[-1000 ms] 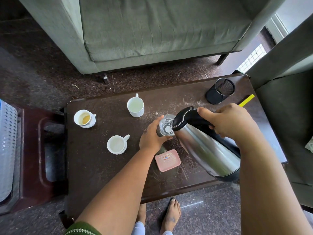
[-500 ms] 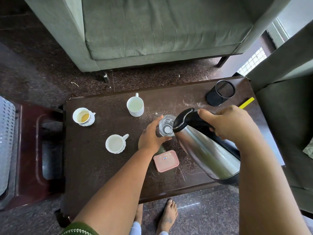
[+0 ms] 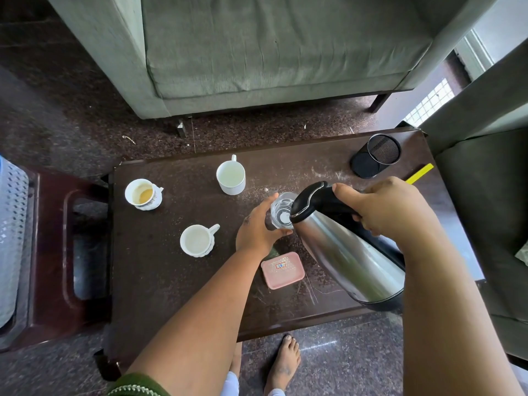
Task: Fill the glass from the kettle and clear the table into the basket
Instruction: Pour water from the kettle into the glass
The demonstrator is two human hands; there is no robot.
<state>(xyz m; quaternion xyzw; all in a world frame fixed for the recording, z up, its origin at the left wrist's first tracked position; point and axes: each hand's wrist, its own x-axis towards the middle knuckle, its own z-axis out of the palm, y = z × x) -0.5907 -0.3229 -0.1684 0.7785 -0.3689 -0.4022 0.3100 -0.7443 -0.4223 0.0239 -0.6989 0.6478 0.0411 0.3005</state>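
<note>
grey-green sofa (image 3: 271, 52) fills the top of frame, a second darker seat (image 3: 485, 195) sits at right edge. dark wooden table (image 3: 171, 281) in the middle, scratched top. to its left a dark red stool (image 3: 48, 252) carrying a pale perforated basket (image 3: 11, 238), only partly in frame, well apart from everything on the table.

steel kettle (image 3: 351, 258) with black lid and handle is tilted, spout end down toward the glass (image 3: 281, 208), base lifted over the table's near right part. right hand (image 3: 391, 212) is wrapped tight around the black handle, thumb on top. left hand (image 3: 258, 230) curls around the near side of the glass, fingers closed on it; glass stands upright on the table, mid-right of the top, its rim just under the kettle lip. water stream not clear enough to call.

black mesh holder (image 3: 377, 155) near the far right corner, yellow strip (image 3: 420, 173) just beside it at the right edge. plain white mug (image 3: 231, 175) far centre, looks empty. white cup (image 3: 197, 240) near left, handle pointing right. patterned cup with brown liquid (image 3: 143, 193) at far left. pink box (image 3: 283, 270) lies flat just beside the left wrist, in front of the glass. bare foot (image 3: 283, 364) on the floor below the table edge.
</note>
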